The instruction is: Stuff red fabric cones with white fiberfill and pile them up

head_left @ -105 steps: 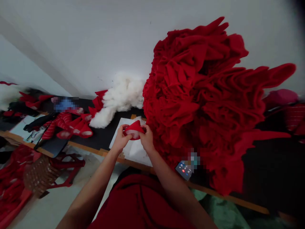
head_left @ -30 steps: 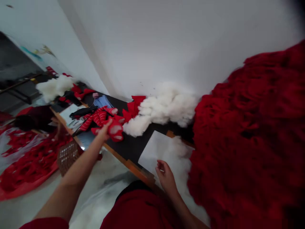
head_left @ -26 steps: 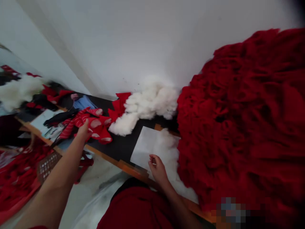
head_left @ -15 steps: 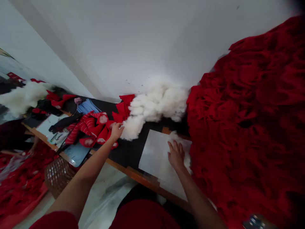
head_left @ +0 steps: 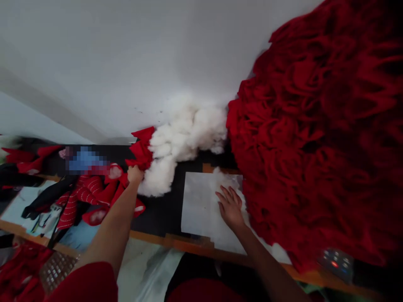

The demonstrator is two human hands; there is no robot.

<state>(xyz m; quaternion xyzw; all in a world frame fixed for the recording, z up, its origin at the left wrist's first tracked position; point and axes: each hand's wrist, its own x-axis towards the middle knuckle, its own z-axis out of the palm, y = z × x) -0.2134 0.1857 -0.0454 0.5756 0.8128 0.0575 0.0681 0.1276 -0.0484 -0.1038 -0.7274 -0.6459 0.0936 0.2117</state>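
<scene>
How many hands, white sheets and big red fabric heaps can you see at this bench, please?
Hands: 2 (left hand, right hand)
White sheet: 1
Big red fabric heap: 1
Total: 4

- Two hands: left hand (head_left: pixel 135 173), right hand (head_left: pixel 231 205).
- One heap of red fabric (head_left: pixel 315 138), right.
- One pile of white stuffing (head_left: pixel 185 134), far.
- One white sheet (head_left: pixel 197 205), near.
- Several red stuffed pieces (head_left: pixel 94 197), left; number unclear.

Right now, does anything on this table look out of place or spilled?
The tall heap of red fabric pieces spills onto the white paper sheet and crowds a small dark device at the table front edge. Nothing looks damaged.
</scene>
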